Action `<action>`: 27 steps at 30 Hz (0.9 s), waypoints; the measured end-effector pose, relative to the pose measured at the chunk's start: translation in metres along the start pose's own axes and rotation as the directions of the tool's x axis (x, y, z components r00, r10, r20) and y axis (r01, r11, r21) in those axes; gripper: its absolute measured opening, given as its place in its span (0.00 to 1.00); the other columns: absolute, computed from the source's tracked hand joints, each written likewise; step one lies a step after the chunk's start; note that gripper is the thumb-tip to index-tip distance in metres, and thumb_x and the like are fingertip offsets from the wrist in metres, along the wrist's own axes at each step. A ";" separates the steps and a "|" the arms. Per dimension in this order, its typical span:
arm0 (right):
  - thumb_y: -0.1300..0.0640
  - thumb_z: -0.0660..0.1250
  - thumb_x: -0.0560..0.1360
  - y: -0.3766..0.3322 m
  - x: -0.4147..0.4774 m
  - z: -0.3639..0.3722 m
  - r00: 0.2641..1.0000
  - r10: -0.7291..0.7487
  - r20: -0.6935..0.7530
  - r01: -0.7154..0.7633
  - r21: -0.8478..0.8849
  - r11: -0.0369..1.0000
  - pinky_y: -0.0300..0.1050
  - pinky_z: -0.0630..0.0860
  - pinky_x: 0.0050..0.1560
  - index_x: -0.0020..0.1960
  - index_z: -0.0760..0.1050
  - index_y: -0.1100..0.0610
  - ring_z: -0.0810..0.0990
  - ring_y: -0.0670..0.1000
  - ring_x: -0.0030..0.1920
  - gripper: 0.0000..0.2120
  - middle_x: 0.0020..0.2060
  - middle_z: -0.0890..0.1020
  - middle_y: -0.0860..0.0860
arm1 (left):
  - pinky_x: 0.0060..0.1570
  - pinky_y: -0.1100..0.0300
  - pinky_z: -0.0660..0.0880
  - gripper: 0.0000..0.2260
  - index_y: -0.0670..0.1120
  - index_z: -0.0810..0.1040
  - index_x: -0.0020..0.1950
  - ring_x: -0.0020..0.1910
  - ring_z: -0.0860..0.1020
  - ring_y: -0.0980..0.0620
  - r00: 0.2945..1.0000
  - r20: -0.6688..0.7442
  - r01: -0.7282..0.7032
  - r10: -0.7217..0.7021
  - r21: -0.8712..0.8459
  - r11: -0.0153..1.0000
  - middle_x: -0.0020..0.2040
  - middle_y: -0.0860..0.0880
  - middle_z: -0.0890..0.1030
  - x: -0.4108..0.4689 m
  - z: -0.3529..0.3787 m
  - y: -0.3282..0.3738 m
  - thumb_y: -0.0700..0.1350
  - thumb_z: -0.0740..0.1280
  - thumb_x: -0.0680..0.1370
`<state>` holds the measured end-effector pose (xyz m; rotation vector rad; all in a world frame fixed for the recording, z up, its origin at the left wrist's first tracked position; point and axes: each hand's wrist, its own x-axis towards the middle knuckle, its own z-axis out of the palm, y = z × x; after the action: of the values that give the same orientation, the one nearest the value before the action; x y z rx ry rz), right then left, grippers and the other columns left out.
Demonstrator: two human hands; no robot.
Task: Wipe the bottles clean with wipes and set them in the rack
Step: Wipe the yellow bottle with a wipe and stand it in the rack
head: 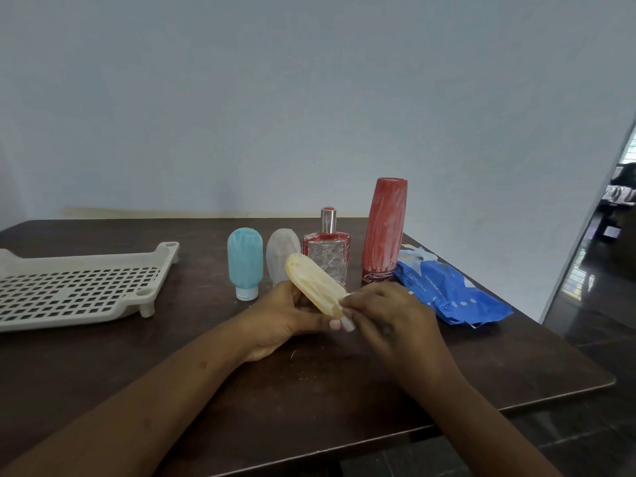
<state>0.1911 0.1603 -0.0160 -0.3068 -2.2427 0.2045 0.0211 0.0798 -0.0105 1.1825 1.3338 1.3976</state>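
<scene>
A smeared yellow squeeze bottle (314, 283) is held tilted above the dark table (481, 373). My left hand (285, 318) grips its lower body from underneath. My right hand (385, 315) pinches its cap end, with a bit of white showing at the fingertips. Behind stand a blue squeeze bottle (245, 261) on its white cap, a whitish squeeze bottle (280, 254), a glass perfume bottle (327, 256) with a silver cap, and a tall red bottle (383, 232). The beige perforated rack (79, 294) lies at the left. A blue wipes pack (451, 290) lies at the right.
The table's right edge runs just past the wipes pack, with dark floor below. A pale wall rises behind the table. A doorway opens at the far right.
</scene>
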 end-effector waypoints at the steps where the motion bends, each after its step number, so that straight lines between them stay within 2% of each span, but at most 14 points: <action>1: 0.49 0.62 0.74 -0.001 -0.002 0.001 0.999 -0.041 0.035 0.042 -0.024 0.999 0.32 0.71 0.46 0.52 0.81 0.51 0.74 0.41 0.50 0.13 0.47 0.80 0.45 | 0.58 0.55 0.76 0.25 0.44 0.75 0.58 0.56 0.81 0.50 1.000 0.007 0.003 -0.003 -0.002 1.000 0.51 0.47 0.84 0.000 0.000 0.000 0.36 0.74 0.62; 3: 0.50 0.62 0.74 0.000 -0.004 0.001 0.995 -0.087 0.046 0.089 -0.045 0.995 0.32 0.72 0.46 0.53 0.80 0.51 0.74 0.41 0.50 0.12 0.48 0.80 0.45 | 0.58 0.55 0.76 0.26 0.44 0.75 0.58 0.56 0.81 0.49 1.000 0.012 0.001 -0.001 0.003 1.000 0.52 0.47 0.84 0.000 0.000 0.000 0.36 0.75 0.61; 6: 0.48 0.60 0.74 0.002 -0.002 -0.004 0.999 -0.020 -0.036 0.021 0.030 0.999 0.36 0.73 0.46 0.51 0.82 0.52 0.74 0.42 0.50 0.14 0.46 0.81 0.45 | 0.58 0.56 0.76 0.24 0.45 0.76 0.56 0.55 0.81 0.51 1.000 0.005 -0.013 0.013 0.015 1.000 0.49 0.49 0.85 -0.001 0.002 0.001 0.36 0.74 0.62; 8: 0.47 0.60 0.74 -0.001 -0.001 -0.002 1.000 -0.030 -0.002 0.030 0.029 0.999 0.37 0.74 0.46 0.51 0.81 0.52 0.75 0.43 0.50 0.15 0.47 0.80 0.45 | 0.56 0.58 0.77 0.23 0.45 0.76 0.55 0.53 0.82 0.52 1.000 -0.002 -0.010 0.010 0.012 1.000 0.48 0.50 0.85 -0.001 0.001 0.000 0.35 0.74 0.63; 11: 0.51 0.63 0.76 0.000 -0.005 0.001 0.989 -0.120 0.082 0.120 0.002 0.993 0.37 0.75 0.47 0.53 0.80 0.50 0.75 0.43 0.52 0.10 0.50 0.78 0.43 | 0.57 0.55 0.77 0.26 0.44 0.75 0.57 0.55 0.81 0.50 1.000 -0.001 -0.008 0.008 0.027 1.000 0.51 0.47 0.84 -0.001 0.001 0.000 0.35 0.75 0.61; 14: 0.52 0.62 0.75 0.005 -0.005 -0.003 0.996 -0.088 0.017 0.087 0.037 0.996 0.32 0.71 0.49 0.52 0.81 0.50 0.74 0.41 0.52 0.11 0.50 0.79 0.42 | 0.58 0.55 0.77 0.24 0.45 0.76 0.56 0.55 0.81 0.50 1.000 -0.004 -0.021 0.022 0.038 0.999 0.51 0.47 0.84 -0.002 0.002 0.001 0.36 0.75 0.62; 16: 0.52 0.61 0.74 0.004 -0.002 -0.003 0.998 -0.060 -0.036 0.061 0.047 0.997 0.33 0.71 0.49 0.51 0.82 0.52 0.74 0.40 0.51 0.13 0.49 0.80 0.44 | 0.57 0.56 0.77 0.24 0.44 0.77 0.56 0.56 0.81 0.49 1.000 0.002 -0.029 0.029 0.030 0.999 0.51 0.46 0.84 -0.002 0.003 0.001 0.36 0.75 0.62; 21: 0.55 0.66 0.75 0.005 -0.005 0.002 0.987 -0.142 0.069 0.142 0.015 0.990 0.38 0.75 0.49 0.51 0.81 0.50 0.76 0.44 0.53 0.08 0.51 0.80 0.44 | 0.53 0.59 0.78 0.22 0.42 0.77 0.57 0.54 0.82 0.49 1.000 0.013 -0.013 0.012 0.045 0.999 0.51 0.45 0.84 -0.002 0.001 0.000 0.29 0.73 0.66; 25: 0.51 0.62 0.73 0.006 -0.001 -0.004 0.998 -0.052 -0.042 0.055 0.055 0.997 0.40 0.76 0.48 0.48 0.82 0.51 0.76 0.41 0.50 0.11 0.47 0.82 0.42 | 0.55 0.59 0.77 0.25 0.41 0.76 0.59 0.56 0.81 0.50 1.000 0.017 -0.013 0.012 0.051 0.999 0.53 0.45 0.84 -0.002 0.001 0.001 0.34 0.75 0.64; 27: 0.53 0.62 0.73 0.001 0.001 -0.003 0.998 -0.065 -0.011 0.065 0.039 0.997 0.40 0.76 0.48 0.49 0.81 0.51 0.77 0.41 0.49 0.11 0.46 0.82 0.43 | 0.56 0.58 0.77 0.24 0.40 0.76 0.59 0.56 0.81 0.48 1.000 0.025 -0.014 0.013 0.044 0.999 0.54 0.43 0.83 -0.002 0.001 0.001 0.32 0.75 0.64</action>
<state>0.1929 0.1617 -0.0141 -0.2135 -2.2327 0.2115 0.0221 0.0777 -0.0098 1.2360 1.3485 1.3647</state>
